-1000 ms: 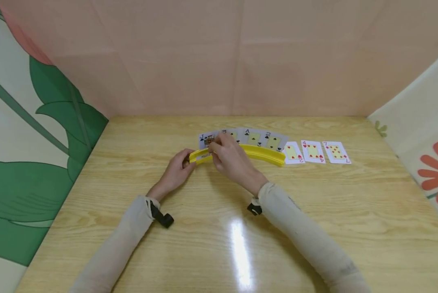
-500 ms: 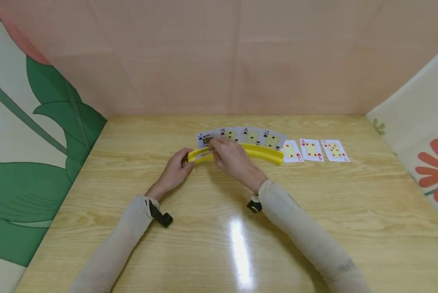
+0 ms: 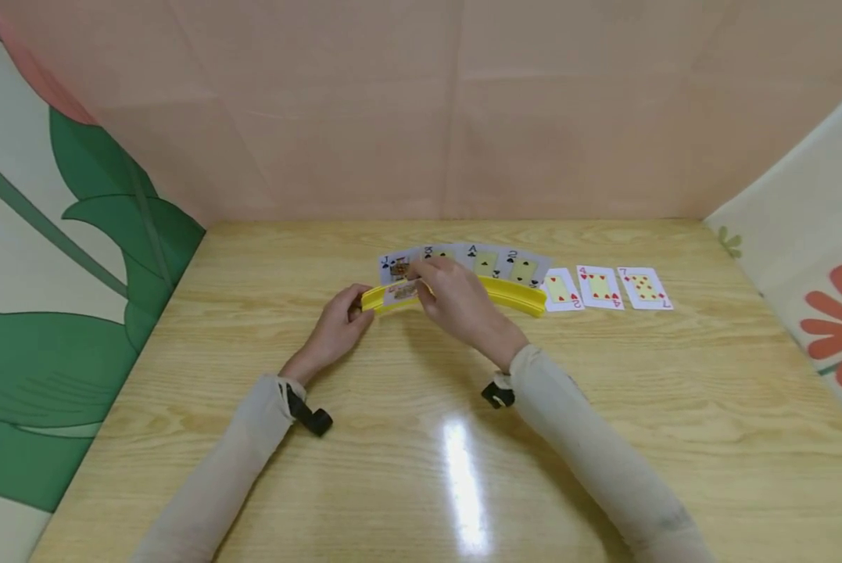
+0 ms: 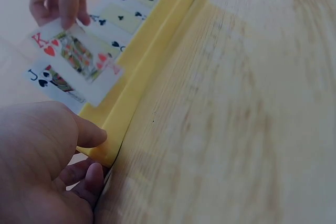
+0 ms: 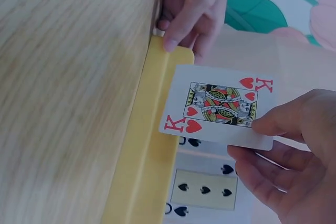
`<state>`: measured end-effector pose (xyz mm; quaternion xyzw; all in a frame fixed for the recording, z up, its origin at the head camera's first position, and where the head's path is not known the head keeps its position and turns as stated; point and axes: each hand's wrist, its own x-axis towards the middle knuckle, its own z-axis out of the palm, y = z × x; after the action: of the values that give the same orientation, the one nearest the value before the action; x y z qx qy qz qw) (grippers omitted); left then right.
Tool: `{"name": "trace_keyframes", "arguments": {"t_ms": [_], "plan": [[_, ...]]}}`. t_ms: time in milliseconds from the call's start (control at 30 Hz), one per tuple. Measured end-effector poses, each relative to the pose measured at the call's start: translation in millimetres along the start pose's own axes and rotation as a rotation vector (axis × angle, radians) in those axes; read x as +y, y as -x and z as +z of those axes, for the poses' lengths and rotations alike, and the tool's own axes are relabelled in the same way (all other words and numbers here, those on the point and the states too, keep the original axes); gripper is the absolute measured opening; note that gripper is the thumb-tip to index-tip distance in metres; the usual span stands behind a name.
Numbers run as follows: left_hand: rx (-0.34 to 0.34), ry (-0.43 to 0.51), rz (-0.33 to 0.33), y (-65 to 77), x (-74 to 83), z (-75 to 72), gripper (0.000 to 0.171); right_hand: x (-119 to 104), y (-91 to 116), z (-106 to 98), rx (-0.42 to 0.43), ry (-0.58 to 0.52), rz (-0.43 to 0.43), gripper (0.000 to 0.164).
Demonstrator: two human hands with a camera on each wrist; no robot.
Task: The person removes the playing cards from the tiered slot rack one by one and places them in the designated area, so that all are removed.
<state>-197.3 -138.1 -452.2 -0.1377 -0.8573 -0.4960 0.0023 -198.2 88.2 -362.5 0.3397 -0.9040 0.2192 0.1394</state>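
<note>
My left hand [image 3: 336,324] grips the left end of a curved yellow card holder [image 3: 519,299], thumb on the front and fingers behind and below. The king of hearts [image 5: 220,106] is pinched at its upper corner between the thumb and fingers of my right hand [image 3: 460,303]. In the right wrist view its lower edge overlaps the yellow holder; whether it sits in the slot I cannot tell. Standing in the holder are the jack of spades [image 4: 50,85], the three of spades [image 5: 205,190], the ace of clubs [image 3: 486,261] and the two of spades [image 3: 524,270]. My right hand partly hides the three.
Flat on the wooden table [image 3: 364,485], right of the holder, lie the two of hearts [image 3: 563,290], four of hearts [image 3: 600,288] and seven of diamonds [image 3: 646,289]. The two sits close to the holder's end. A pink cloth backdrop [image 3: 322,117] rises behind.
My right hand has shifted slightly right, and more of the king's face shows in front of the holder. My left hand keeps its grip on the holder's end.
</note>
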Motion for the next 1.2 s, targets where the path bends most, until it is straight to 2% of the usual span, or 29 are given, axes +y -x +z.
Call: {"name": "trace_keyframes", "arguments": {"t_ms": [367, 567, 800, 1200], "plan": [[0.001, -0.009, -0.007, 0.1, 0.6, -0.4, 0.032, 7.5, 17.4, -21.6, 0.072, -0.049, -0.083, 0.029], [-0.004, -0.013, -0.017, 0.1, -0.4, 0.5, 0.032, 10.4, 31.8, -28.0, 0.202, -0.077, -0.175, 0.013], [-0.003, 0.003, -0.011, 1.0, 0.2, 0.4, 0.03, 14.5, 44.9, -40.5, 0.326, -0.071, -0.267, 0.018], [-0.009, 0.003, 0.013, 1.3, -1.4, 0.9, 0.031, 31.0, 65.3, -69.6, 0.383, -0.029, -0.211, 0.021]]}}
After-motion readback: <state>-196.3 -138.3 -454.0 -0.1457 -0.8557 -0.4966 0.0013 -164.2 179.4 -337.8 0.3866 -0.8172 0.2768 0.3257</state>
